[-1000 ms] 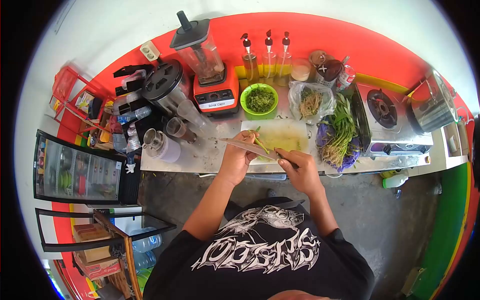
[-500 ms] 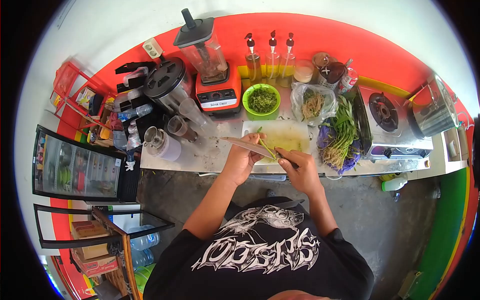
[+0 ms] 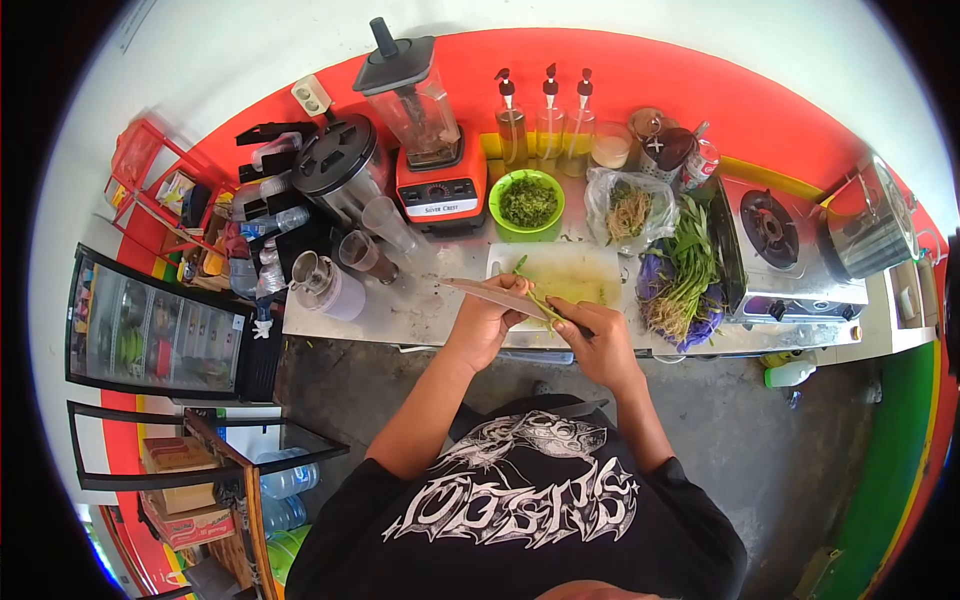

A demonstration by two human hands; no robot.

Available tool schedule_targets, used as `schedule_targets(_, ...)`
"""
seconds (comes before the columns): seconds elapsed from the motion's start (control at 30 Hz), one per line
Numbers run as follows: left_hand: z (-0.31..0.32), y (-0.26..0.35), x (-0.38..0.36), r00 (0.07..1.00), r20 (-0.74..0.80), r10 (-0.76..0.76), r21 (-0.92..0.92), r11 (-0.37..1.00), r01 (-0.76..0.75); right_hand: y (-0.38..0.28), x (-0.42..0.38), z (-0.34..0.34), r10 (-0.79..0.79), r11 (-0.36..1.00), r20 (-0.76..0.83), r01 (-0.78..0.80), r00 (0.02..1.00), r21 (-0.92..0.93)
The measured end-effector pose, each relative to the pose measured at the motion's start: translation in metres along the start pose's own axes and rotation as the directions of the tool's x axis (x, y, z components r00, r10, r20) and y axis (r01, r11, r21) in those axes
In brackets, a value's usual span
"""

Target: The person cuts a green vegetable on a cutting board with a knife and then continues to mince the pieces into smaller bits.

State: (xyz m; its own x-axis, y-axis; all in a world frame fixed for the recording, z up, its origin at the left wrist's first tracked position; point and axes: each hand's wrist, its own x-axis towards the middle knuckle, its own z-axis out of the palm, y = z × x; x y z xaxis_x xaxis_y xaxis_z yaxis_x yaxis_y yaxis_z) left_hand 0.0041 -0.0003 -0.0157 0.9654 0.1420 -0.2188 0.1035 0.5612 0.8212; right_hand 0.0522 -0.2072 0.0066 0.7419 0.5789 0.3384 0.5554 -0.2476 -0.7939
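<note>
My right hand [image 3: 601, 340] is closed round the handle of a knife. The knife's broad blade [image 3: 497, 296] points left and crosses over my left hand [image 3: 484, 324]. A thin green stem [image 3: 541, 301] runs along the blade near the handle, between my two hands. My left fingers are curled on it, partly hidden by the blade, and my right thumb is close to its lower end. Beneath and beyond my hands lies a white cutting board [image 3: 590, 263] with green stains. Behind the board stands a bright green bowl [image 3: 494, 207] of chopped greens [image 3: 529, 202].
Right of the board lies a bunch of leafy greens [image 3: 693, 262] with roots, on purple plastic. A clear bag [image 3: 600, 200] of roots sits behind it. A stove [image 3: 790, 245] stands far right. An orange blender [image 3: 436, 186], cups and a jug [image 3: 318, 280] occupy the left.
The stem has shifted slightly against the blade between my hands. Both hands keep nearly the same place, and the whole view has shifted a little.
</note>
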Motion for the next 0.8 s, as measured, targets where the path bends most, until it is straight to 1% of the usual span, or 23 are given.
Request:
schedule_targets(0.1, 0.004, -0.001, -0.002, 1.0, -0.011, -0.01, -0.025, 1.0, 0.009, 0.0, -0.001, 0.0, 0.031, 0.999, 0.007, -0.031, 0.999, -0.011)
schedule_targets(0.17, 0.015, 0.001, -0.007, 0.999, -0.037, -0.039, -0.052, 0.998, 0.037, 0.003, -0.001, 0.003, 0.054, 0.999, -0.056, -0.054, 0.997, 0.003)
schedule_targets(0.2, 0.01, -0.004, -0.005, 0.999, -0.035, -0.04, -0.051, 0.998, 0.038, 0.003, -0.002, 0.003, 0.055, 0.998, -0.058, -0.055, 0.997, 0.003)
schedule_targets(0.27, -0.004, -0.017, 0.001, 0.997, 0.068, -0.041, 0.013, 0.999, 0.04, 0.005, -0.003, 0.003, 0.073, 0.996, -0.066, -0.076, 0.995, -0.044)
schedule_targets(0.3, 0.001, -0.015, 0.0, 0.997, 0.068, -0.042, 0.014, 0.999, 0.041, 0.006, -0.003, 0.003, 0.074, 0.996, -0.067, -0.077, 0.995, -0.043)
schedule_targets(0.37, 0.013, -0.012, -0.002, 0.999, 0.001, -0.051, 0.291, 0.955, 0.048, 0.007, -0.005, 0.004, 0.097, 0.992, -0.036, -0.099, 0.995, -0.073)
schedule_targets(0.4, 0.016, -0.012, -0.003, 0.999, -0.001, -0.052, 0.29, 0.956, 0.05, 0.008, -0.006, 0.004, 0.098, 0.992, -0.034, -0.1, 0.995, -0.071)
schedule_targets(0.47, 0.019, -0.013, -0.005, 0.998, -0.066, -0.013, 0.547, 0.836, 0.047, 0.009, -0.008, 0.005, 0.092, 0.993, -0.017, -0.093, 0.996, -0.077)
schedule_targets(0.5, 0.019, -0.015, -0.005, 0.998, -0.066, -0.015, 0.546, 0.837, 0.048, 0.011, -0.009, 0.004, 0.094, 0.992, -0.016, -0.095, 0.995, -0.078)
schedule_targets(0.57, 0.016, -0.019, -0.003, 0.998, -0.062, -0.031, 0.666, 0.743, 0.065, 0.015, -0.014, 0.001, 0.133, 0.987, -0.013, -0.134, 0.991, -0.089)
schedule_targets(0.6, 0.015, -0.021, -0.003, 0.998, -0.057, -0.038, 0.669, 0.74, 0.067, 0.017, -0.016, 0.0, 0.14, 0.986, -0.019, -0.141, 0.99, -0.088)
schedule_targets(0.67, 0.012, -0.024, -0.003, 0.999, 0.024, 0.025, 0.647, 0.761, -0.034, 0.021, -0.02, -0.002, 0.159, 0.978, -0.064, -0.166, 0.985, -0.127)
schedule_targets(0.7, 0.008, -0.027, -0.002, 0.999, 0.03, 0.015, 0.65, 0.759, -0.03, 0.024, -0.021, -0.004, 0.168, 0.976, -0.071, -0.176, 0.983, -0.126)
schedule_targets(0.77, 0.0, -0.032, 0.001, 1.0, -0.011, 0.008, 0.615, 0.788, 0.0, 0.03, -0.023, -0.009, 0.242, 0.961, -0.078, -0.25, 0.967, -0.115)
schedule_targets(0.8, -0.001, -0.034, 0.002, 1.0, -0.009, 0.002, 0.615, 0.788, 0.004, 0.035, -0.025, -0.007, 0.249, 0.96, -0.08, -0.257, 0.965, -0.115)
